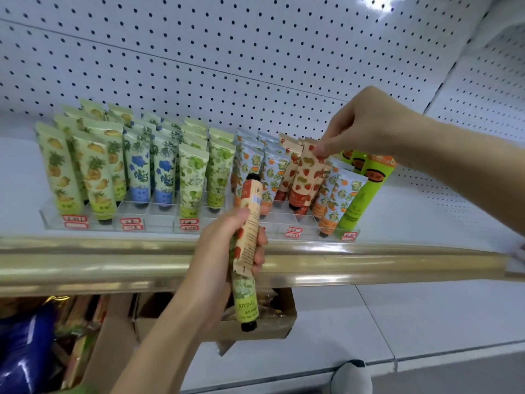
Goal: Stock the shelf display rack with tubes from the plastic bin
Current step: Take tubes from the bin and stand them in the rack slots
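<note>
A clear display rack (199, 223) on the white shelf holds rows of patterned tubes standing cap down: pineapple, blue flower, green, orange and strawberry prints. My right hand (360, 123) pinches the top edge of a strawberry tube (308, 172) that stands among the strawberry row in the rack. My left hand (227, 245) grips two tubes in front of the shelf edge: a strawberry tube (250, 220) with its black cap up and a green tube (245, 300) with its cap down. No plastic bin is in view.
A gold rail (113, 265) runs along the shelf front. Tall green tubes (363, 189) stand at the rack's right end. Below the shelf sit cardboard boxes (281, 322) of goods and blue packets (25, 345). White pegboard (255, 52) backs the shelf.
</note>
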A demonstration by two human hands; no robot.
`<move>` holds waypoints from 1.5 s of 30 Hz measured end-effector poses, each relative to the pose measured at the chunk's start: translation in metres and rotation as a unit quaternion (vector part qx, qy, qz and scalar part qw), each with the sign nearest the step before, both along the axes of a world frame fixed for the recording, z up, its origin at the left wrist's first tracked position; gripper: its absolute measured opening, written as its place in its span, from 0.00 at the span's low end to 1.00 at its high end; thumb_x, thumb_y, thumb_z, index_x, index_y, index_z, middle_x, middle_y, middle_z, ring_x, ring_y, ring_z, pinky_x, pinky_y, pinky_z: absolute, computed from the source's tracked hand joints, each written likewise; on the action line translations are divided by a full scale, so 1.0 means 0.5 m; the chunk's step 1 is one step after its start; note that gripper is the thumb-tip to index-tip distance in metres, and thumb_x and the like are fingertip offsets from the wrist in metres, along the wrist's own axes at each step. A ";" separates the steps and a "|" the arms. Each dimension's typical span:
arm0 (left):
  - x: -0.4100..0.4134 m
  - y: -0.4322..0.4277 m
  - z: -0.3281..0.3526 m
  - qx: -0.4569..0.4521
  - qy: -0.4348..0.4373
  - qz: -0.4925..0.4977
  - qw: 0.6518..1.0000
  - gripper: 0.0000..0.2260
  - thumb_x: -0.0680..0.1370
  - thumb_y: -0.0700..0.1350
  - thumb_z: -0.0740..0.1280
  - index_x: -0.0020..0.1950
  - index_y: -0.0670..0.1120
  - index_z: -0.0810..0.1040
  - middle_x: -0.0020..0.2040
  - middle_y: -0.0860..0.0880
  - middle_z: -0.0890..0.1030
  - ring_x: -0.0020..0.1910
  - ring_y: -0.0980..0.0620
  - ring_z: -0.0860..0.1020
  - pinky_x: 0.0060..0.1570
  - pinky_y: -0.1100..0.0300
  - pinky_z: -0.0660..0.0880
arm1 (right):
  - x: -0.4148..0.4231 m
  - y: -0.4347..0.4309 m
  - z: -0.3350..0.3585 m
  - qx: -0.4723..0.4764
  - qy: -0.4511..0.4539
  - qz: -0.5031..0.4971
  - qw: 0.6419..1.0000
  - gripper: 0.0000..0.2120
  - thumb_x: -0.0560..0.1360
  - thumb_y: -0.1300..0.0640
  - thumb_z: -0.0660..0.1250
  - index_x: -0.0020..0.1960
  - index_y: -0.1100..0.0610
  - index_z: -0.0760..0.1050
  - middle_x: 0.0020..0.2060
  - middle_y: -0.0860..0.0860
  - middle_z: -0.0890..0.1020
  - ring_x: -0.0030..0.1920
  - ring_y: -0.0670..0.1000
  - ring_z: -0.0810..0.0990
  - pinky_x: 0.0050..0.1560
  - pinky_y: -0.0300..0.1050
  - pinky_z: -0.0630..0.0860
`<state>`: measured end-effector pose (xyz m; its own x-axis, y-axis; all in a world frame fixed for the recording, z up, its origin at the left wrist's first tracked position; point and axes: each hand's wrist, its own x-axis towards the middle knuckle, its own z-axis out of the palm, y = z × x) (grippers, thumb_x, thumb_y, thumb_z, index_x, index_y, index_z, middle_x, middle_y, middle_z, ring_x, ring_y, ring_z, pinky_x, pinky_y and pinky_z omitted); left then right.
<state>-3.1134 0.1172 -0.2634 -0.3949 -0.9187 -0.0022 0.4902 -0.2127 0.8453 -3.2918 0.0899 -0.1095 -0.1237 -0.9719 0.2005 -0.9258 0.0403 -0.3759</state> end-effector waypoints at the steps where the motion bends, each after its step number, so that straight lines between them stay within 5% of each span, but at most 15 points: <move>1: -0.001 -0.001 0.000 0.002 0.000 0.001 1.000 0.14 0.81 0.47 0.57 0.56 0.44 0.81 0.32 0.48 0.75 0.25 0.54 0.70 0.24 0.63 0.69 | -0.001 -0.002 -0.005 0.000 -0.002 0.001 1.000 0.07 0.66 0.55 0.77 0.37 0.58 0.83 0.22 0.47 0.74 0.24 0.43 0.67 0.26 0.34 0.62; 7: -0.005 -0.005 0.003 0.007 -0.004 0.000 1.000 0.14 0.80 0.47 0.57 0.56 0.44 0.81 0.31 0.48 0.75 0.25 0.54 0.70 0.25 0.63 0.69 | 0.003 -0.013 -0.024 -0.008 -0.004 -0.005 1.000 0.08 0.67 0.55 0.77 0.31 0.54 0.80 0.33 0.51 0.83 0.28 0.41 0.73 0.30 0.37 0.65; 13: -0.004 -0.010 0.003 0.008 -0.002 -0.002 1.000 0.14 0.80 0.47 0.57 0.56 0.43 0.81 0.31 0.48 0.75 0.24 0.54 0.70 0.24 0.63 0.68 | -0.001 -0.024 -0.044 -0.003 -0.022 -0.008 1.000 0.07 0.66 0.54 0.77 0.31 0.53 0.81 0.16 0.41 0.73 0.24 0.42 0.71 0.29 0.37 0.64; 20: -0.005 -0.014 0.002 0.007 -0.007 0.000 1.000 0.14 0.80 0.46 0.57 0.54 0.44 0.81 0.31 0.47 0.74 0.24 0.53 0.69 0.24 0.63 0.67 | -0.005 -0.033 -0.065 -0.005 -0.007 -0.002 1.000 0.08 0.65 0.52 0.78 0.30 0.51 0.81 0.23 0.45 0.78 0.31 0.46 0.74 0.32 0.41 0.69; 25: -0.009 -0.012 0.003 0.001 -0.015 -0.017 1.000 0.16 0.74 0.49 0.61 0.56 0.43 0.80 0.31 0.47 0.75 0.24 0.53 0.70 0.24 0.63 0.67 | -0.003 -0.038 -0.068 -0.013 0.084 -0.005 0.996 0.09 0.66 0.49 0.76 0.30 0.48 0.79 0.26 0.46 0.79 0.32 0.49 0.77 0.33 0.41 0.70; 34: -0.019 -0.010 -0.012 0.009 -0.071 0.002 0.997 0.08 0.75 0.49 0.66 0.49 0.46 0.78 0.33 0.47 0.78 0.24 0.54 0.72 0.23 0.63 0.68 | -0.003 -0.036 -0.071 -0.027 0.126 0.011 0.992 0.07 0.67 0.47 0.75 0.38 0.48 0.78 0.26 0.44 0.74 0.29 0.44 0.71 0.36 0.42 0.67; 45: -0.031 -0.003 -0.014 -0.013 -0.053 0.021 0.998 0.21 0.69 0.58 0.63 0.54 0.44 0.78 0.32 0.48 0.77 0.24 0.55 0.70 0.23 0.63 0.67 | -0.004 -0.017 -0.051 -0.072 0.073 0.024 0.994 0.05 0.68 0.52 0.75 0.42 0.50 0.83 0.27 0.46 0.74 0.29 0.45 0.71 0.32 0.40 0.66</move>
